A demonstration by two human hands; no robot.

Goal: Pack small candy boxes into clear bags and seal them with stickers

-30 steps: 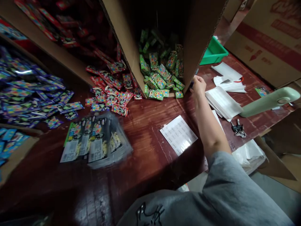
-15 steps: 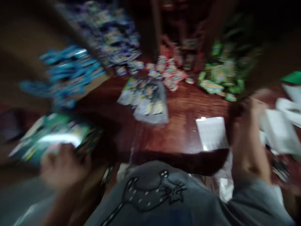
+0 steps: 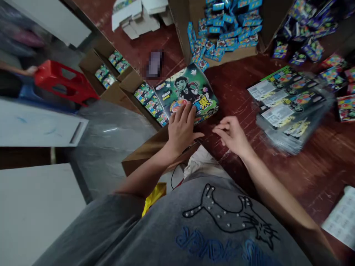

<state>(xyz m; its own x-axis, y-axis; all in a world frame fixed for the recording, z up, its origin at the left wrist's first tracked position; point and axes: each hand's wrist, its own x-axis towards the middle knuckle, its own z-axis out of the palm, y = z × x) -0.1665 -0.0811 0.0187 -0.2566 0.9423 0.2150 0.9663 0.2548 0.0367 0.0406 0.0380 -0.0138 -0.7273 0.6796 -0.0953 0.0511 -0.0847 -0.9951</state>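
Observation:
A green and black printed cardboard box with a cartoon figure on its lid lies at the table's left edge. My left hand rests on the front part of this lid, fingers stretched out and thumb apart. Just right of the box, above the table, is my right hand, thumb and fingers pinched together; anything between the fingertips is too small to make out. Further right, a stack of clear plastic bags with printed labels lies flat on the table.
Blue candy packets fill an open carton behind, with purple packets beside it. A carton of green boxes stands below the table's left edge. A sticker sheet lies at right. Another person's hand touches a red plastic stool.
The view has swung left. My right hand has come from the far right to beside the green box. My left hand remains on the box, which now shows sharply.

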